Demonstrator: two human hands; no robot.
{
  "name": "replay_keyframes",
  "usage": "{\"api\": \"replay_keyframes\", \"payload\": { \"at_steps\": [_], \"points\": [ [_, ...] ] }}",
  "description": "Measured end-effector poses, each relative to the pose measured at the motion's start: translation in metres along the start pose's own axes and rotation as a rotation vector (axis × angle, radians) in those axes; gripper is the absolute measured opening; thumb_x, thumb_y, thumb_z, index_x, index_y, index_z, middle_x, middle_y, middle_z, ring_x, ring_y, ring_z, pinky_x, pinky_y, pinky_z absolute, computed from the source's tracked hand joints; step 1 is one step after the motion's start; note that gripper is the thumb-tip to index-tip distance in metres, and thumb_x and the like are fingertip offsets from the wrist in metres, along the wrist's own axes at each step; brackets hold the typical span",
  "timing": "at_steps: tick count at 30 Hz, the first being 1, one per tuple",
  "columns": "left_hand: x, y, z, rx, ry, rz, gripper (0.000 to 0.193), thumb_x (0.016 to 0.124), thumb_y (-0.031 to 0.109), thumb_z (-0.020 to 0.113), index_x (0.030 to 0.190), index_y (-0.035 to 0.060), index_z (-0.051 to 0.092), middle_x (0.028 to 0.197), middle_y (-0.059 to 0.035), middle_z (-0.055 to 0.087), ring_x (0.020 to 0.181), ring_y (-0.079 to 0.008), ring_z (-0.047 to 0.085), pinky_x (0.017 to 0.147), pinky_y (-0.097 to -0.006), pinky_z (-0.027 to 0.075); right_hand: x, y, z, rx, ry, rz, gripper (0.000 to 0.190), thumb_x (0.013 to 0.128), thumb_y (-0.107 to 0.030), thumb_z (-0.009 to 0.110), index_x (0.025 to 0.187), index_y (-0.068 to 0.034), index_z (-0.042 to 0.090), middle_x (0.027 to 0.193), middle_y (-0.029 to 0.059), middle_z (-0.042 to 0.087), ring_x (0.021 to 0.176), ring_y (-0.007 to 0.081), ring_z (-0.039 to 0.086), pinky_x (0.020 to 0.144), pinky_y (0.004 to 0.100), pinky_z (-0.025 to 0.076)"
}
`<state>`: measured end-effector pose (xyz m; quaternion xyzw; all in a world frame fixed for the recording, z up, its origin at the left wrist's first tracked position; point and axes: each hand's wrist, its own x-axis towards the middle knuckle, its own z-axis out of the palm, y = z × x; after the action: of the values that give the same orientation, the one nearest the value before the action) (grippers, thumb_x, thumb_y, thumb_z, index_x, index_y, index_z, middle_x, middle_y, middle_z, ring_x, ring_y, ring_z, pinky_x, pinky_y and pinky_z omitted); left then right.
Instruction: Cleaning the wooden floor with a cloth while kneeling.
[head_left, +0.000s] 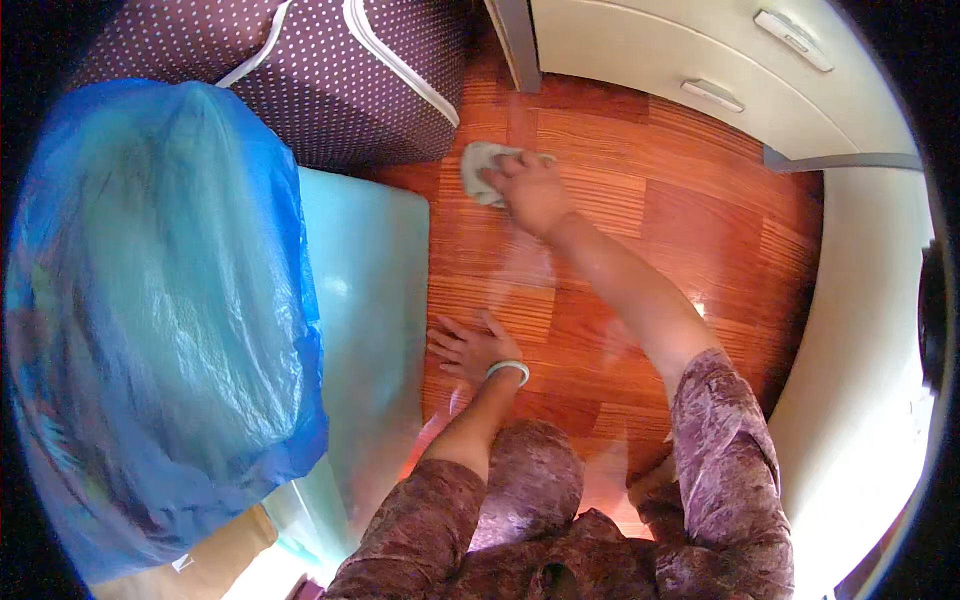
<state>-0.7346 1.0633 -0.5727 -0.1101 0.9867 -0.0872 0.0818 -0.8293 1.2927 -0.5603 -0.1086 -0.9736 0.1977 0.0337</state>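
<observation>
My right hand (535, 192) presses a pale, folded cloth (477, 169) against the reddish wood floor (600, 330), close to the corner of a dotted fabric storage bag. Part of the cloth is hidden under the fingers, and the hand is slightly blurred. Lower down, my left hand (475, 349) rests on the floorboards with its fingers spread and nothing in it. A pale bangle (508, 370) circles that wrist. The left fingertips lie beside the edge of a light teal plastic box (367, 262).
A full blue plastic bag (187, 300) bulges at the left over the teal box. Behind it stands the brown polka-dot storage bag (352, 97) with white piping. A cream drawer cabinet (660, 45) borders the far side, and a white panel (840, 315) the right.
</observation>
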Motion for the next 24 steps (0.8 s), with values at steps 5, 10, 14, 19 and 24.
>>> {"api": "replay_keyframes", "payload": {
  "at_steps": [5,10,14,19,24],
  "points": [
    [0.003,-0.006,-0.005,0.002,-0.028,0.004,0.080,0.097,0.061,0.030,0.156,0.0083,0.019,0.162,-0.0227,0.011,0.150,-0.0392,0.011,0.117,-0.0604,0.014,0.066,-0.066,-0.003,0.281,0.017,-0.144,0.037,0.090,-0.022,0.052,0.125,-0.024,0.064,0.121,0.0028,0.060,0.116,0.0268,0.054,0.096,0.0470,0.044],
    [-0.002,-0.003,0.002,0.023,-0.049,0.023,0.083,0.096,0.062,0.032,0.156,0.0080,0.018,0.162,-0.0224,0.009,0.150,-0.0389,0.009,0.117,-0.0608,0.012,0.079,-0.074,0.027,0.067,0.115,-0.137,0.031,0.092,-0.025,0.052,0.118,-0.023,0.067,0.114,0.0016,0.059,0.108,0.0243,0.055,0.095,0.0501,0.041],
    [-0.002,-0.001,0.001,0.013,-0.040,0.011,0.086,0.094,0.064,0.035,0.156,0.0081,0.017,0.162,-0.0218,0.010,0.150,-0.0387,0.009,0.118,-0.0602,0.010,0.079,-0.083,0.035,-0.008,-0.021,-0.040,0.030,0.092,-0.025,0.051,0.116,-0.019,0.068,0.115,0.0016,0.058,0.109,0.0231,0.054,0.097,0.0520,0.038],
    [0.001,-0.008,0.004,0.026,-0.037,0.016,0.084,0.095,0.062,0.036,0.157,0.0091,0.017,0.162,-0.0215,0.011,0.150,-0.0392,0.009,0.118,-0.0606,0.010,0.049,-0.060,0.032,-0.151,-0.078,0.179,0.036,0.089,-0.016,0.054,0.123,-0.024,0.063,0.121,0.0067,0.055,0.117,0.0251,0.052,0.098,0.0507,0.039],
    [0.000,-0.006,-0.006,0.008,-0.042,0.018,0.082,0.096,0.061,0.037,0.157,0.0101,0.015,0.163,-0.0203,0.011,0.150,-0.0391,0.010,0.117,-0.0617,0.012,-0.042,0.030,-0.024,-0.287,-0.079,0.272,0.051,0.089,-0.016,0.053,0.139,-0.029,0.052,0.126,0.0090,0.053,0.121,0.0298,0.050,0.094,0.0520,0.044]
  ]
}}
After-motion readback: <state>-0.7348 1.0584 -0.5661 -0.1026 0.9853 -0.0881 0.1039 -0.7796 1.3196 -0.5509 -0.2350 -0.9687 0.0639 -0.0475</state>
